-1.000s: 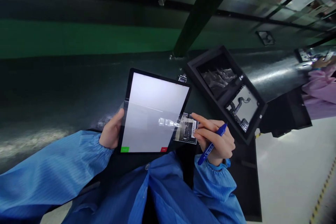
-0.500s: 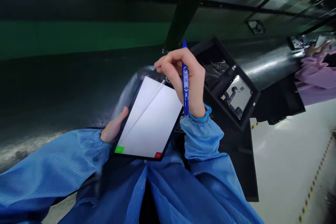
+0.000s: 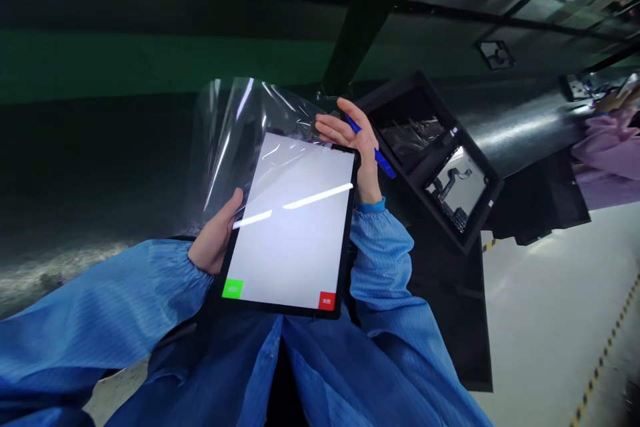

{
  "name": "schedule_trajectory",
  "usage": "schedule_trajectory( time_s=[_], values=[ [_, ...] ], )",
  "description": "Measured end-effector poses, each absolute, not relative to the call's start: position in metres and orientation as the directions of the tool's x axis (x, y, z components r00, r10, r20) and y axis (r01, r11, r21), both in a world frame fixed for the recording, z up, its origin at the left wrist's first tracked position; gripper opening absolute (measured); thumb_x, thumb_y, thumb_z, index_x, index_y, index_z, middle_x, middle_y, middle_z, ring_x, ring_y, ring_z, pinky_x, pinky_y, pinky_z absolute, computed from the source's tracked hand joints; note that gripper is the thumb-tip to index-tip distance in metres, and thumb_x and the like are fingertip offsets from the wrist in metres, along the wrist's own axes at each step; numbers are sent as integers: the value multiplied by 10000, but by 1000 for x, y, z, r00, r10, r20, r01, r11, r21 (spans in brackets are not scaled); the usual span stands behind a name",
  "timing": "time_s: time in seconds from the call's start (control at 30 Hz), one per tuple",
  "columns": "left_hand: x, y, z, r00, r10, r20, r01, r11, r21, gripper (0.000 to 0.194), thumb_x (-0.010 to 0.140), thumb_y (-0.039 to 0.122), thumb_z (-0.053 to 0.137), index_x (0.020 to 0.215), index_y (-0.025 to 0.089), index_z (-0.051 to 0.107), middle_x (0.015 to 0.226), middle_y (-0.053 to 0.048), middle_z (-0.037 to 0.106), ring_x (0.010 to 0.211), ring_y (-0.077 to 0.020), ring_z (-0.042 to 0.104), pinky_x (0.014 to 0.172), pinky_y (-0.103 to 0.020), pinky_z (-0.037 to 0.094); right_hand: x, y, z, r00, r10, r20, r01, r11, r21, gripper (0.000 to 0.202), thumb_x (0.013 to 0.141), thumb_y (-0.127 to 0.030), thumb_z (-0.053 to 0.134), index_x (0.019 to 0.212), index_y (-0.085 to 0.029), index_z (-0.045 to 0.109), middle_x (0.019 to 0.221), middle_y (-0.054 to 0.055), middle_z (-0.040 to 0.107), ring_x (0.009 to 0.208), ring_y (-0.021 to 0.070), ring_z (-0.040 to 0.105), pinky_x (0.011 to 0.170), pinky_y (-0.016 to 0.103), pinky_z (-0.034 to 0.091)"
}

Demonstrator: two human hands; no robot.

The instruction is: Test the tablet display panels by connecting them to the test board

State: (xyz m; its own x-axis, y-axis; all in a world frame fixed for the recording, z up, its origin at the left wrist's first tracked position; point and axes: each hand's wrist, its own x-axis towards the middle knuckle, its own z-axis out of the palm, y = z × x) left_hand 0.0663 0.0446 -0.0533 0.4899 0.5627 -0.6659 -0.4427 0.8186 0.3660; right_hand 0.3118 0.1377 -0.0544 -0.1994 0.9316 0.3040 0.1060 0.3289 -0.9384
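A black-framed tablet [image 3: 293, 220] with a lit white screen, a green square and a red square at its bottom corners, is tilted toward me. My left hand [image 3: 216, 239] grips its left edge. My right hand [image 3: 354, 147] is at the tablet's top right corner, holding a blue pen [image 3: 376, 153] between its fingers and pinching a clear plastic film [image 3: 235, 127]. The film stands peeled up and back from the screen, over the tablet's top left. Both arms wear blue sleeves.
A black tray [image 3: 440, 160] with two compartments holding small flex parts lies to the right on the dark workbench [image 3: 100, 167]. A black upright post [image 3: 370, 20] rises behind. Another person in a pink sleeve [image 3: 607, 147] works at far right. Pale floor lies at lower right.
My right hand left the small part beside the tablet, rose to the top edge and peeled the clear film up off the screen. The tablet has tilted and turned in my left hand.
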Motion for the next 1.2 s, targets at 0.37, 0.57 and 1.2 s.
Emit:
schedule_trajectory(
  time_s=[0.37,0.57,1.2],
  values=[
    [72,44,-28,429,435,-792,-517,837,180,649,1045,556,243,1426,114,526,870,-68,798,869,-262,775,885,-380,611,298,144,-73,-108,990,92,31,96,-995,729,856,-865,339,1286,-300,507,1271,47,703,1242,235,648,1035,428,533],
    [73,40,-25,457,474,-753,-518,830,208,635,1049,543,277,1461,107,483,1033,-87,791,1026,-287,742,1008,-442,552,298,145,-79,-120,989,92,-87,82,-993,651,858,-803,447,1225,-270,519,1233,75,722,1228,240,666,1077,464,517],
    [74,41,-19,397,402,-825,-515,842,162,645,1012,602,325,1369,125,571,1025,-87,793,1090,-318,717,1013,-459,551,294,141,-76,-93,996,10,-8,10,-1000,735,772,-901,443,1161,-294,587,1215,40,738,1225,257,669,1025,469,580]
  ],
)
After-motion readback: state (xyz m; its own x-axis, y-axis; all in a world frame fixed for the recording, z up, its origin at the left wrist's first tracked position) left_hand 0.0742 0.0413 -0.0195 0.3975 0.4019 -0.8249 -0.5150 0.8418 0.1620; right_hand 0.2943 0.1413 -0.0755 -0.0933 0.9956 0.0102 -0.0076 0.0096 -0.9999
